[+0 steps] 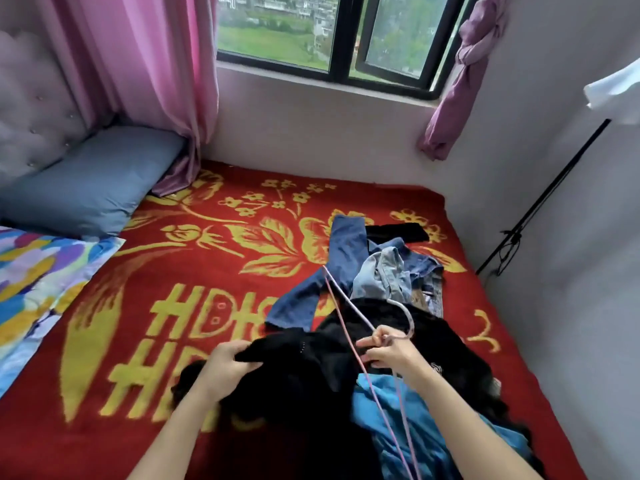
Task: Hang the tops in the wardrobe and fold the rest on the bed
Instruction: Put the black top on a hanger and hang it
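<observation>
A black top (pixel 298 372) lies bunched on the red bed (pixel 180 258) in front of me. My left hand (pixel 228 365) grips its left edge. My right hand (pixel 388 348) pinches the neck of a thin pink wire hanger (pixel 349 303), whose hook curls up to the right and whose arms slant across the black top. Under my right forearm lies a bright blue garment (pixel 408 420). Beyond the hands sit dark blue jeans (pixel 341 258), a pale denim piece (pixel 384 275) and another black garment (pixel 394 232). No wardrobe is in view.
A blue pillow (pixel 93 181) and a multicoloured pillow (pixel 34 275) lie at the bed's left. Pink curtains (pixel 145 64) hang by the window (pixel 332 36). A black stand (pixel 540 202) leans against the right wall, with white cloth (pixel 616 91) above it.
</observation>
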A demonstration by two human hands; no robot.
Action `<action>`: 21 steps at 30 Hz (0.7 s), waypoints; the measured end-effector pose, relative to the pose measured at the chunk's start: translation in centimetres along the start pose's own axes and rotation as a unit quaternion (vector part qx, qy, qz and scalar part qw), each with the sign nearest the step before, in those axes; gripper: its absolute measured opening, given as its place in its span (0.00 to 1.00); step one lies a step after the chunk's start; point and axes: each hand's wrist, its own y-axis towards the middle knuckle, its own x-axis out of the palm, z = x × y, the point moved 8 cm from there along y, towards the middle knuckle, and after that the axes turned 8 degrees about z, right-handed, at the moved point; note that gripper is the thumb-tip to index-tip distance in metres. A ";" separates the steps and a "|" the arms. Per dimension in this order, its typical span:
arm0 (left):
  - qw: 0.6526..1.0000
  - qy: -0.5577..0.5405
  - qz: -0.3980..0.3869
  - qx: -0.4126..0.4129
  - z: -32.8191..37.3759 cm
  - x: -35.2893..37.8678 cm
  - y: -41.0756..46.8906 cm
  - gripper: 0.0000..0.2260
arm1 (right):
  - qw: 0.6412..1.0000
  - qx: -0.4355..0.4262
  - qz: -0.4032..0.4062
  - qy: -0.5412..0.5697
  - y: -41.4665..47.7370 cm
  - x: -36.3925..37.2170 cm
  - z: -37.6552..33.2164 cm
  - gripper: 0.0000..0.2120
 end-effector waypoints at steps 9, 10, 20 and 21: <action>0.964 0.196 0.029 -0.179 -14.7 -3.5 -5.6 0.09 | 0.984 0.115 -0.036 -0.128 0.5 7.1 11.7 0.16; 0.958 0.212 0.028 -0.189 -15.7 -3.7 -6.4 0.09 | 0.982 0.114 -0.041 -0.145 0.6 7.7 12.1 0.15; 0.951 0.122 0.172 -0.227 -16.6 -6.8 -9.7 0.23 | 0.962 0.016 -0.099 -0.254 3.3 14.1 9.9 0.15; 0.949 0.101 0.184 -0.234 -16.5 -7.3 -9.9 0.24 | 0.961 0.011 -0.101 -0.255 3.6 14.7 9.6 0.16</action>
